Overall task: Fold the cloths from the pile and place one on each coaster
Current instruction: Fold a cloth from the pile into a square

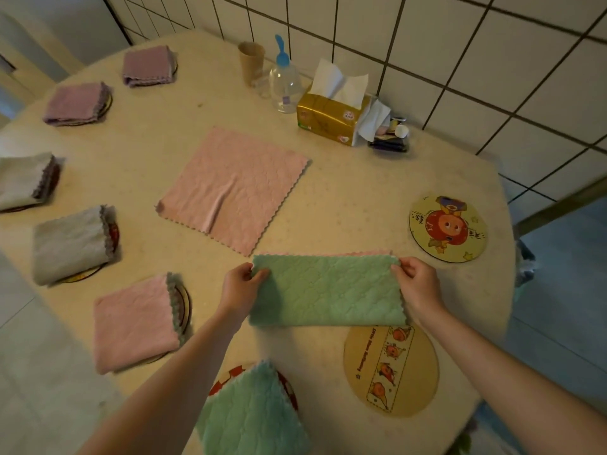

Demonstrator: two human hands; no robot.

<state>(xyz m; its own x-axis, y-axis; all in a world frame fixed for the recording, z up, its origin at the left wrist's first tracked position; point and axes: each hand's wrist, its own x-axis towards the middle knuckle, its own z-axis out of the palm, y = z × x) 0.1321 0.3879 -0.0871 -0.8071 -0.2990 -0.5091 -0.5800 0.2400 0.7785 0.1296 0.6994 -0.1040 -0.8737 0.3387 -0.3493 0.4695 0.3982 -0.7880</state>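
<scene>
A green cloth (pixel 328 290) with a pink underside lies folded in half, as a long strip, on the table's near side. My left hand (pixel 239 290) pinches its upper left corner and my right hand (pixel 417 284) pinches its upper right corner. A pink cloth (pixel 235 188) lies spread flat in the table's middle. Two round coasters are bare: a tan one (pixel 423 372) just below the strip and a yellow one (pixel 448 228) at the right. Folded cloths cover the other coasters: green (pixel 249 415) near me, pink (pixel 136 323), two grey and two purple along the left.
At the back stand a paper cup (pixel 251 62), a clear bottle with a blue top (pixel 285 85), a gold tissue pack (pixel 331 116) and some small items (pixel 391 136). The tiled wall rises behind. The table edge (pixel 502 257) curves down the right side.
</scene>
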